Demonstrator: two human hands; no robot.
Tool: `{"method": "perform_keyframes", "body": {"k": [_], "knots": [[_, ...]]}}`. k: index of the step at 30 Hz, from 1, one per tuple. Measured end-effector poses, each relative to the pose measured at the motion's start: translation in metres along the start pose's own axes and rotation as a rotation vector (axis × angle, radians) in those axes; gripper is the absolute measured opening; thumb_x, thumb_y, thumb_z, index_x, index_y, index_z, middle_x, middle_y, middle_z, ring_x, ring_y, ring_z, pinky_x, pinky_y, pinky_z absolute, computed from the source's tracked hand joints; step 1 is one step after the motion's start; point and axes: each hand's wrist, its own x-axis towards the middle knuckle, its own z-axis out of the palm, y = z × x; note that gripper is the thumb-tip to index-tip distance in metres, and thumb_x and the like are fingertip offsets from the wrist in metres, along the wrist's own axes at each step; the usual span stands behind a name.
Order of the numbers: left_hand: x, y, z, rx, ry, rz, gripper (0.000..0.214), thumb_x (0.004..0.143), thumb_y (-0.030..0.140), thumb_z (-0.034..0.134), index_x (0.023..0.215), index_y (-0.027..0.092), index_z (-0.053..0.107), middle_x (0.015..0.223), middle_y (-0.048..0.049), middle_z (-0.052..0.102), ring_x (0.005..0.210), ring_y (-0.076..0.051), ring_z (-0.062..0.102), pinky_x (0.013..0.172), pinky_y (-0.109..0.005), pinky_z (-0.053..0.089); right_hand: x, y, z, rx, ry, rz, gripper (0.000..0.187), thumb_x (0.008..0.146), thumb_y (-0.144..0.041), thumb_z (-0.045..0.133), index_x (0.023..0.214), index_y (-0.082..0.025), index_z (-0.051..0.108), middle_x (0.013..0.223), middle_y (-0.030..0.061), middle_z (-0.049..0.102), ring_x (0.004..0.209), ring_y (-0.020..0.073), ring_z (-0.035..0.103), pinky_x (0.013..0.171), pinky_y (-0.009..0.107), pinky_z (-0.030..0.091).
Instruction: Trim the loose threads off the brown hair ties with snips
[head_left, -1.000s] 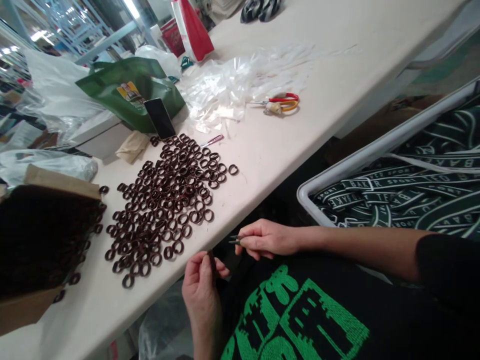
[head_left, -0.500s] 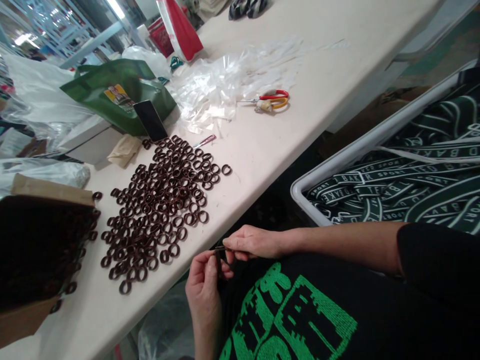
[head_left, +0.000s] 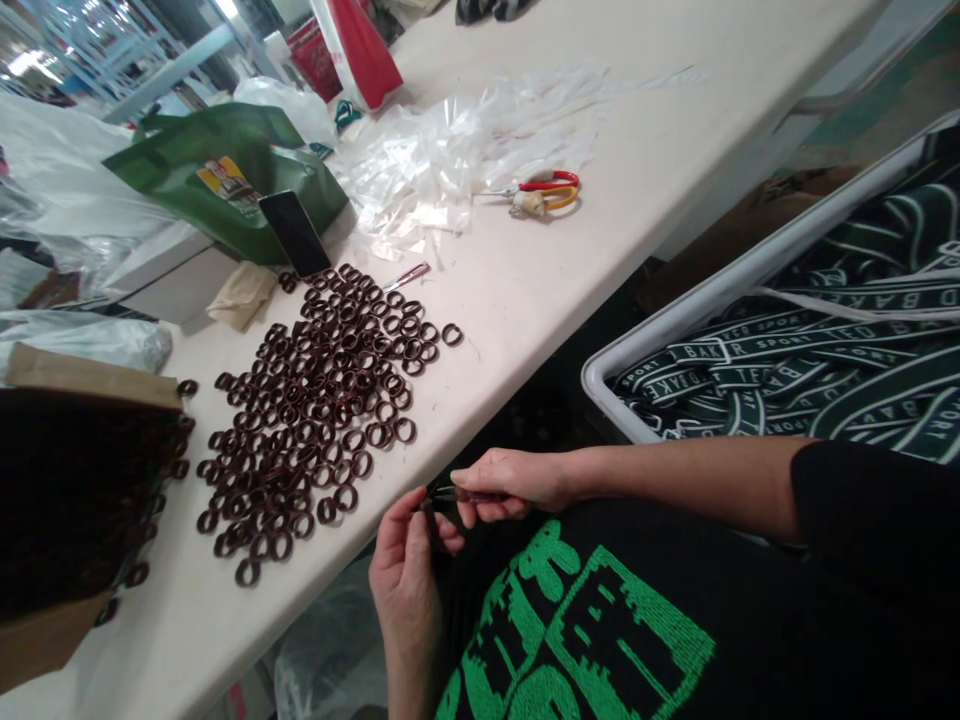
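My left hand [head_left: 409, 570] pinches a dark brown loop [head_left: 427, 512] between thumb and fingers, just off the table's front edge. My right hand [head_left: 506, 482] is closed round small thread snips [head_left: 480, 496]. Their metal tips point left and reach the loop in my left hand. Part of the handle shows under my right fingers; it looks reddish. On the table lies a pile of similar brown loops [head_left: 330, 390], left of and beyond my hands.
A dark-mouthed cardboard box [head_left: 97, 385] with more loops stands at the left. Red-and-yellow-handled scissors [head_left: 551, 192], clear plastic bags [head_left: 420, 170], a phone [head_left: 294, 232] and a green bag [head_left: 225, 180] are farther back. A white bin [head_left: 600, 372] of lettered straps stands right.
The snips show more of their length now, with their handle visible under my right fingers. My left hand has shifted slightly up and left with the loop. The view has turned a little.
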Motion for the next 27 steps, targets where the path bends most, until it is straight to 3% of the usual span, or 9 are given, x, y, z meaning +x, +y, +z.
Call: {"method": "perform_keyframes", "body": {"k": [7,17,27], "knots": [[0.001,-0.002,0.001,-0.05,-0.12,-0.008,0.039,0.087,0.041,0.067,0.12,0.022,0.064,0.064,0.0021,0.061,0.06,-0.011,0.057,0.061,-0.022,0.05,0.001,0.002,0.002,0.066,-0.043,0.054,0.051,0.1,-0.051,0.04,0.072,-0.012,0.059,0.055,-0.0062,0.04,0.042,0.0038,0.024,0.036,0.018,0.017],[0.001,-0.015,-0.009,0.049,-0.163,-0.043,0.036,0.086,0.041,0.069,0.115,0.019,0.069,0.066,0.0014,0.062,0.06,-0.011,0.056,0.065,-0.024,0.05,0.0,0.003,0.001,0.054,-0.051,-0.01,0.056,0.098,-0.056,0.043,0.071,-0.011,0.063,0.052,-0.0073,0.038,0.041,0.0036,0.022,0.037,0.02,0.016],[0.003,-0.021,-0.01,0.009,-0.202,-0.057,0.031,0.087,0.039,0.068,0.111,0.019,0.072,0.064,0.0021,0.059,0.06,-0.011,0.054,0.065,-0.025,0.05,-0.002,0.008,-0.001,0.014,-0.03,-0.075,0.056,0.093,-0.062,0.049,0.074,-0.012,0.064,0.055,-0.0067,0.041,0.045,0.0043,0.027,0.042,0.022,0.019]]}}
